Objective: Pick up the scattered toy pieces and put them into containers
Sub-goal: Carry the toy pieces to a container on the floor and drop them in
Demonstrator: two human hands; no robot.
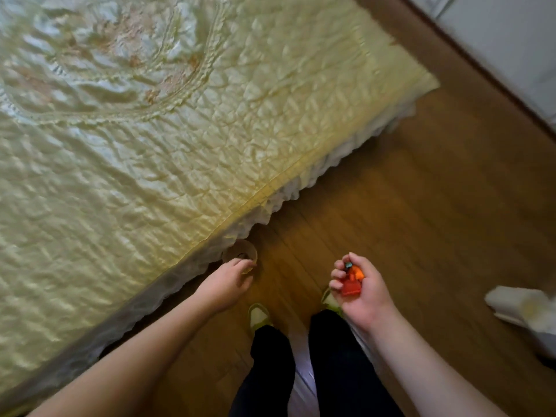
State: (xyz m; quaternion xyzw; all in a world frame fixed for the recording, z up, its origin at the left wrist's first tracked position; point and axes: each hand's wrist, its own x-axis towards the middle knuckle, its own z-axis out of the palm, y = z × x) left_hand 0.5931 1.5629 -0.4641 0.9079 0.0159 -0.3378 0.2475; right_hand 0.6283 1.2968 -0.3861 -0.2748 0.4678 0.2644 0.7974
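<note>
My right hand point(362, 291) is cupped palm up over the wooden floor and holds several small toy pieces point(352, 281), red and orange with one small teal bit. My left hand point(230, 282) reaches down beside the bed and grips the rim of a clear plastic cup point(239, 251), which is at the bed's frilled edge. Something small and dark lies in the cup's bottom. Whether the cup rests on the floor or is lifted is unclear.
A bed with a pale yellow quilted cover point(150, 130) fills the left and top. The wooden floor point(421, 191) runs along the right. A white cloth or bag point(523, 311) lies at the right edge. My legs and shoes point(258, 317) stand below the hands.
</note>
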